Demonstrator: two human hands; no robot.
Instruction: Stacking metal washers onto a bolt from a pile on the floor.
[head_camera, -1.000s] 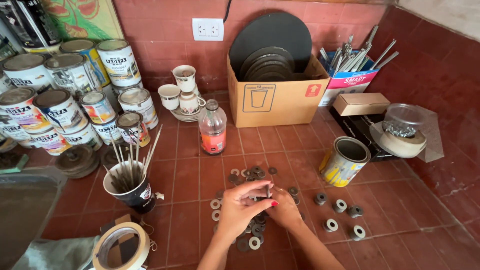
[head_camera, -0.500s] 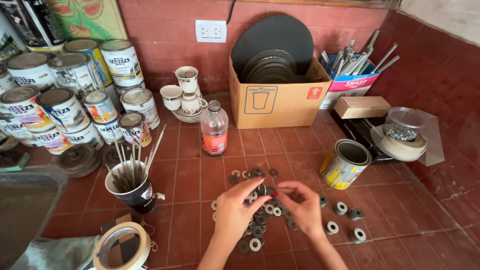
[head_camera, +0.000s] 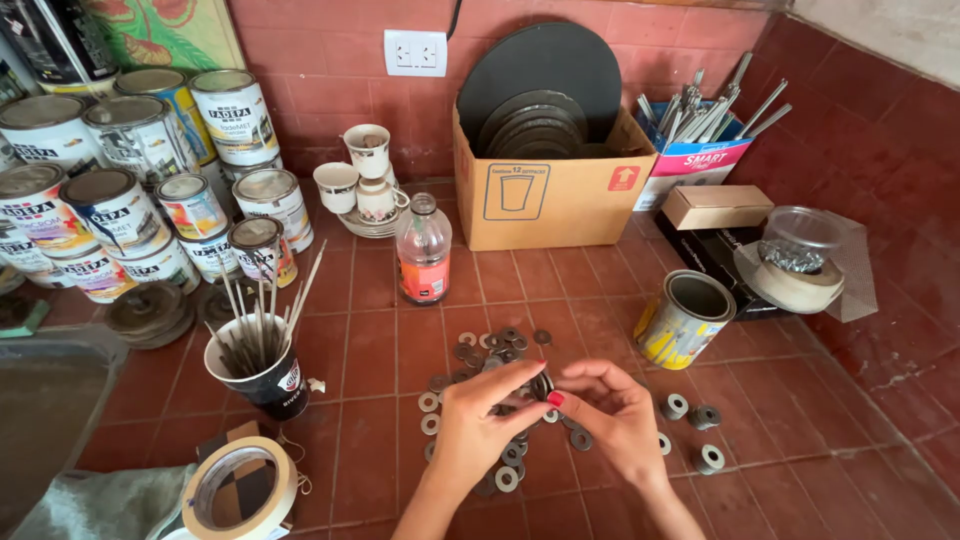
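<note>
Red tiled floor (head_camera: 360, 400) meets red tiled wall (head_camera: 330, 60) (white socket (head_camera: 415, 52) mounted).

- Red tiled floor (head_camera: 360, 420) carries everything.
- Loose washers (head_camera: 480, 350) lie scattered under and just beyond the fingers (head_camera: 575, 375).
- Open tin can (head_camera: 685, 320) right of the fingers.
- Plastic bottle (head_camera: 423, 250) beyond them.
- Cup of sticks (head_camera: 258, 365) and tape roll (head_camera: 240, 490) to their left.

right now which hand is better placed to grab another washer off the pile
Left, probably. The left hand sits directly over the loose washers on the tiles, while the right hand lies off to their side, both pinching a small stack of washers.
</note>
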